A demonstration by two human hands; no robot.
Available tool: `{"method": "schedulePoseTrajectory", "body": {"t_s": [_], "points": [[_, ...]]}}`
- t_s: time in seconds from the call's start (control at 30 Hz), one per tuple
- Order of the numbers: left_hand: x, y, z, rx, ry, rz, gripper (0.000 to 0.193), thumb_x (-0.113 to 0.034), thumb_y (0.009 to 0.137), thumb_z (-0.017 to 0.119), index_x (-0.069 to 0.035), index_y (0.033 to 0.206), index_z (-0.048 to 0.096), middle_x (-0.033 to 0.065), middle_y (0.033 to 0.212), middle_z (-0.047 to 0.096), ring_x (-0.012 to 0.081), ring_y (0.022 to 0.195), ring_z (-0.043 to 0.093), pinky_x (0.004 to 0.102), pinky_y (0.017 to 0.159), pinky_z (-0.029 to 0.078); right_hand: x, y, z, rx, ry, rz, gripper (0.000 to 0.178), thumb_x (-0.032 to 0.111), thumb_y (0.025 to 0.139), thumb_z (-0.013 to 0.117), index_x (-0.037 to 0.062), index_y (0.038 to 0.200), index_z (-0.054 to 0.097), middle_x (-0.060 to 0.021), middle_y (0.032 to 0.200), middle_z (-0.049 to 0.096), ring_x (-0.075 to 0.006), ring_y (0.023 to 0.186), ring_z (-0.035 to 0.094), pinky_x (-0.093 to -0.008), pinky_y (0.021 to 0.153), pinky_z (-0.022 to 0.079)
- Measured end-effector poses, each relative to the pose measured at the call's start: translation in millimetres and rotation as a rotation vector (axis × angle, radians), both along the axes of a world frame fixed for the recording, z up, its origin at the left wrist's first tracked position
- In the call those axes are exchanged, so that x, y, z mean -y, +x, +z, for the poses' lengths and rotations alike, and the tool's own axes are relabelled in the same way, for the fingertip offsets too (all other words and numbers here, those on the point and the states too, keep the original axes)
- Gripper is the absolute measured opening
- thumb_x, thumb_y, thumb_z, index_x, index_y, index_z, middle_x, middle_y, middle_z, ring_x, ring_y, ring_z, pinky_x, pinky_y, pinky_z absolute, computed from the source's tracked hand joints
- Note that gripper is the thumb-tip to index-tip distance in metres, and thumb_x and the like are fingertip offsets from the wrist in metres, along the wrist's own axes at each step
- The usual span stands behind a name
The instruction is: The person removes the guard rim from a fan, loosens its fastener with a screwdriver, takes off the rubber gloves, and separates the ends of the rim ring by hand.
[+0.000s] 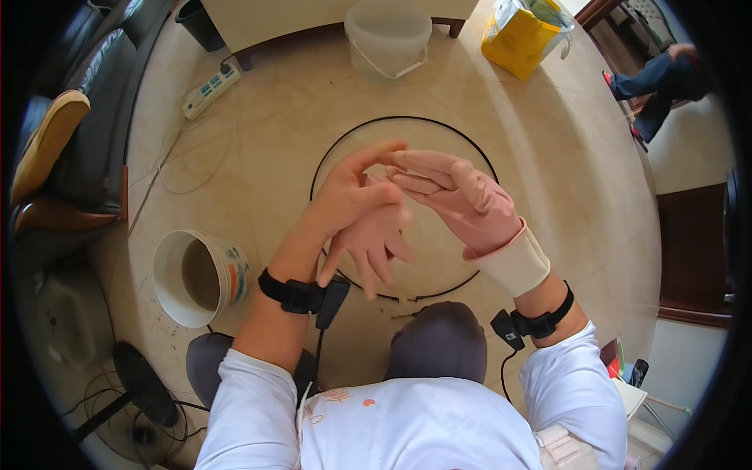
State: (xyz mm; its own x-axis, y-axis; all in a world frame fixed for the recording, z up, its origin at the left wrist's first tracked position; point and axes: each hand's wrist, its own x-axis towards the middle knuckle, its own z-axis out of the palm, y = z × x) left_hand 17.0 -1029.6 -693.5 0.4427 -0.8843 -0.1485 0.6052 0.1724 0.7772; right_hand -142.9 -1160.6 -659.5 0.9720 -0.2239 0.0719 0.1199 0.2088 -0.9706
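My left hand (345, 196) is bare, its thumb and fingers closed on a loose pink rubber glove (377, 235). The loose glove hangs below that hand with its fingers dangling downward. On my right hand (470, 200) is a matching pink glove with a whitish cuff (513, 262) folded at the wrist. The right fingers lie together and bent toward the left hand, their tips meeting it beside the loose glove. What those tips grip is hidden. Both hands are above a thin black ring (407, 117) lying on the tiled floor, its ends nearly meeting near my knees.
A white bucket (168, 278) stands to my left. Farther off are a translucent bucket (388, 39), a yellow bag (517, 39), a power strip (211, 92) and a dark bin (200, 25). Another person's legs (658, 90) show at far right. Cables trail from my black wrist straps (301, 296).
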Motion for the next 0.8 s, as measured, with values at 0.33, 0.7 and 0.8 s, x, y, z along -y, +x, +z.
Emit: {"method": "schedulePoseTrajectory", "body": {"t_s": [0.33, 0.7, 0.8], "points": [[-38.4, 28.8, 39.6, 1.169, -0.002, -0.368, 0.009, -0.009, 0.089, 0.073, -0.002, 0.094, 0.074, 0.0074, 0.074, 0.063, 0.016, 0.066, 0.06, 0.0288, 0.06, 0.049, 6.7, -37.7, 23.3, 0.077, 0.093, 0.371, 0.062, 0.033, 0.101, 0.053, -0.0098, 0.146, 0.045, -0.0218, 0.153, 0.046, -0.0324, 0.143, 0.041, -0.041, 0.118, 0.028], [-41.3, 8.7, 65.1, 1.397, -0.199, -0.201, 0.011, -0.011, 0.081, 0.079, -0.006, 0.087, 0.071, 0.005, 0.067, 0.052, 0.0192, 0.056, 0.056, 0.0333, 0.044, 0.04, 1.1, -21.4, 36.2, 0.105, 0.006, 0.479, 0.064, 0.037, 0.101, 0.056, -0.0085, 0.146, 0.046, -0.0225, 0.149, 0.049, -0.0334, 0.143, 0.041, -0.0437, 0.119, 0.029], [-57.9, 17.7, 68.9, 1.553, -0.191, -0.212, 0.012, -0.01, 0.08, 0.078, -0.005, 0.079, 0.066, 0.0055, 0.064, 0.05, 0.0213, 0.051, 0.053, 0.0347, 0.043, 0.038, 3.7, -14.4, 30.7, 0.242, -0.017, 0.6, 0.064, 0.035, 0.102, 0.057, -0.0085, 0.147, 0.043, -0.0256, 0.156, 0.039, -0.0357, 0.148, 0.034, -0.0469, 0.121, 0.026]]}}
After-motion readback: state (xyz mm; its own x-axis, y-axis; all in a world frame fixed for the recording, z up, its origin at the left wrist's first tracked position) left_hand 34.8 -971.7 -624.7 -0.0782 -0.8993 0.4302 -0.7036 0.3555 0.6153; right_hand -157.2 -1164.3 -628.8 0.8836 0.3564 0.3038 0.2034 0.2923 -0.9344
